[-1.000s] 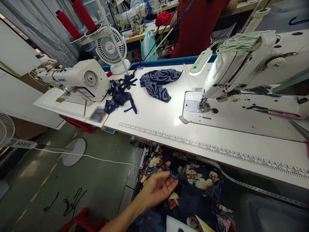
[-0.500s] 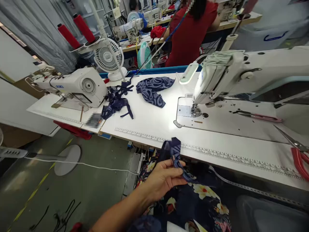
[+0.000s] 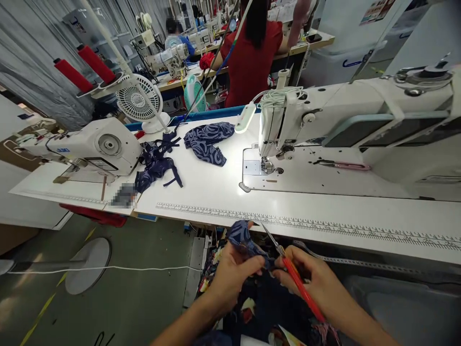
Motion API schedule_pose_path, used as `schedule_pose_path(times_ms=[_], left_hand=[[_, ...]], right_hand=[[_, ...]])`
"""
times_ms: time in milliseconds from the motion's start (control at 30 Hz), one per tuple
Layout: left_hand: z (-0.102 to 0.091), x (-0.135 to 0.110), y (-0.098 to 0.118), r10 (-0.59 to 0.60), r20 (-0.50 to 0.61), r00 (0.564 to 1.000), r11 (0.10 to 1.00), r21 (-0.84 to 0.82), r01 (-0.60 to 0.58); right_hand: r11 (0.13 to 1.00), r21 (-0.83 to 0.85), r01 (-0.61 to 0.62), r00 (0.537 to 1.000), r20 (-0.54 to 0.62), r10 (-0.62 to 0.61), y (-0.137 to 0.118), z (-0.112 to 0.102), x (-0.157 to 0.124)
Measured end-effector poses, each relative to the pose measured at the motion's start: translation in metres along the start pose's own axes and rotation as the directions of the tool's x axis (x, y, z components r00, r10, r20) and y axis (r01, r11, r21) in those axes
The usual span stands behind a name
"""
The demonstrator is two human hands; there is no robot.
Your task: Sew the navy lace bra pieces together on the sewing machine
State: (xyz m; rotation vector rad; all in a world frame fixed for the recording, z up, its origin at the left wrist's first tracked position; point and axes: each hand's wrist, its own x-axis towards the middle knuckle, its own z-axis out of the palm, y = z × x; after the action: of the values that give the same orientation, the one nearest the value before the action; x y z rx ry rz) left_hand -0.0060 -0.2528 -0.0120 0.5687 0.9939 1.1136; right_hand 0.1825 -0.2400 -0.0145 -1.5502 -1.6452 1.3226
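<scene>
Just in front of the table edge, my left hand [image 3: 230, 274] pinches a navy patterned fabric piece [image 3: 240, 236]. My right hand [image 3: 317, 276] is closed around red-handled scissors [image 3: 300, 283], whose blades point up and to the left, toward the table edge. The fingertips of that hand also meet the lower end of the fabric; whether they grip it is unclear. Beneath both hands lies dark floral cloth [image 3: 248, 307] over my lap.
A sewing machine [image 3: 284, 125] stands on the white table [image 3: 201, 192], with pink-handled snips [image 3: 342, 165] on its bed. Navy fabric pieces [image 3: 209, 142] and tangled navy straps [image 3: 158, 163] lie left. Another machine [image 3: 104, 146], a fan [image 3: 140, 98] and a person in red [image 3: 248, 62] are beyond.
My right hand has come into view holding the scissors, which lay at the table's right side before. My left hand still holds the fabric, now turned and spread differently. The view has shifted right.
</scene>
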Motion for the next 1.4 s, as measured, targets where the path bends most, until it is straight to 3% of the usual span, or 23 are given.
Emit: schedule_pose_path(times_ms=[67, 167, 233, 300, 333, 400, 433, 467, 500, 533, 567, 600, 633, 667, 733, 800, 967, 1133, 1267, 1400], left_hand=[[-0.009, 0.009, 0.018, 0.090, -0.050, 0.995, 0.995, 0.055, -0.087], [-0.028, 0.041, 0.061, 0.193, -0.037, 0.981, 0.975, 0.123, -0.187], [-0.044, 0.067, 0.091, 0.255, -0.055, 0.965, 0.931, 0.285, -0.229], [-0.058, 0.086, 0.114, 0.324, -0.151, 0.934, 0.831, 0.516, -0.205], [-0.063, 0.089, 0.120, 0.387, -0.203, 0.900, 0.780, 0.592, -0.202], [-0.069, 0.084, 0.120, 0.573, -0.277, 0.772, 0.648, 0.729, -0.219], [-0.068, 0.076, 0.113, 0.654, -0.279, 0.703, 0.584, 0.777, -0.235], [-0.066, 0.065, 0.101, 0.696, -0.254, 0.672, 0.535, 0.807, -0.249], [-0.061, 0.054, 0.085, 0.661, -0.230, 0.714, 0.550, 0.796, -0.254], [-0.055, 0.043, 0.066, 0.524, -0.171, 0.835, 0.623, 0.745, -0.238], [-0.048, 0.033, 0.047, 0.315, -0.066, 0.947, 0.711, 0.678, -0.190], [-0.040, 0.026, 0.028, 0.123, 0.008, 0.992, 0.803, 0.587, -0.104], [-0.031, 0.021, 0.011, -0.054, 0.046, 0.997, 0.880, 0.475, 0.026], [-0.023, 0.020, -0.003, -0.142, 0.065, 0.988, 0.931, 0.348, 0.111], [-0.007, 0.023, -0.018, -0.187, 0.093, 0.978, 0.976, 0.127, 0.175], [0.004, 0.029, -0.019, -0.146, 0.104, 0.984, 0.989, 0.032, 0.143], [0.010, 0.033, -0.010, -0.143, 0.108, 0.984, 0.989, -0.011, 0.145], [0.011, 0.029, -0.014, -0.174, 0.093, 0.980, 0.984, -0.028, 0.177], [0.017, 0.029, -0.015, -0.148, 0.091, 0.985, 0.987, -0.049, 0.153], [0.020, 0.028, -0.014, -0.116, 0.089, 0.989, 0.991, -0.063, 0.121]], right_hand=[[0.995, 0.098, -0.025, 0.997, 0.079, 0.018, -0.004, 0.009, 0.006], [0.989, 0.132, -0.060, 0.996, 0.069, 0.052, -0.001, 0.009, 0.013], [0.989, 0.117, -0.092, 0.995, 0.057, 0.085, 0.001, 0.008, 0.018], [0.986, 0.115, -0.123, 0.992, 0.039, 0.119, 0.002, 0.010, 0.022], [0.982, 0.125, -0.141, 0.990, 0.032, 0.138, 0.002, 0.011, 0.023], [0.970, 0.160, -0.183, 0.983, 0.030, 0.181, 0.000, 0.014, 0.023], [0.961, 0.185, -0.204, 0.979, 0.037, 0.201, -0.001, 0.014, 0.022], [0.952, 0.209, -0.223, 0.975, 0.048, 0.217, -0.003, 0.014, 0.022], [0.944, 0.232, -0.234, 0.972, 0.060, 0.227, -0.004, 0.014, 0.021], [0.938, 0.250, -0.241, 0.971, 0.071, 0.230, -0.005, 0.012, 0.020], [0.935, 0.262, -0.239, 0.971, 0.076, 0.227, -0.005, 0.011, 0.020], [0.935, 0.265, -0.235, 0.972, 0.079, 0.221, -0.006, 0.010, 0.020], [0.937, 0.261, -0.231, 0.973, 0.079, 0.218, -0.006, 0.008, 0.020], [0.941, 0.250, -0.229, 0.973, 0.079, 0.216, -0.006, 0.007, 0.020], [0.957, 0.209, -0.203, 0.979, 0.065, 0.193, -0.004, 0.006, 0.020], [0.980, 0.134, -0.146, 0.989, 0.024, 0.144, -0.002, 0.004, 0.017], [0.981, -0.191, -0.030, 0.995, -0.102, 0.011, 0.018, -0.013, -0.009], [0.844, -0.535, 0.028, 0.974, -0.174, -0.142, 0.046, -0.029, -0.033], [0.796, -0.601, 0.071, 0.974, -0.131, -0.186, 0.055, -0.028, -0.036], [0.827, -0.551, 0.114, 0.974, -0.104, -0.203, 0.055, -0.024, -0.033]])
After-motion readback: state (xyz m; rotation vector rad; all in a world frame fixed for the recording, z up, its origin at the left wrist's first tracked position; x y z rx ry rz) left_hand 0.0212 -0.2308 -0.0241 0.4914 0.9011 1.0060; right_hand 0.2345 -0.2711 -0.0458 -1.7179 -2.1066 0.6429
